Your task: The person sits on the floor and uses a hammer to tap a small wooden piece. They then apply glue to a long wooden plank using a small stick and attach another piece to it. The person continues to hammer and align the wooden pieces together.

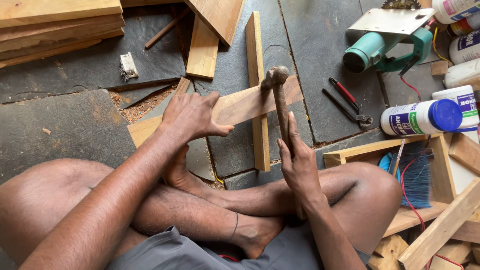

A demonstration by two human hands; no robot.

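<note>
**woodguy:** Wooden plank (235, 107) sits slanted across mid-frame, crossing an upright strip (257, 90) on the slate floor (310, 50). Left hand (192, 116) lies flat on it, fingers spread, gripping nothing.

**slatefan:** Yep, and the right hand (299, 162) is wrapped tight round the hammer (279, 100) handle, its head up over the crossing. Teal power saw (385, 42) sits upper right, pliers (347, 105) just below it.

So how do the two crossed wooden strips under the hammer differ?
The upper strip lies slanted across the floor, pinned by the left hand; the lower strip runs straight away from the person, with no hand on it. The upper strip looks wider and browner, the lower strip narrower and paler. The hammer, in the right hand, meets their crossing. Both are flat, bare wood.
</note>
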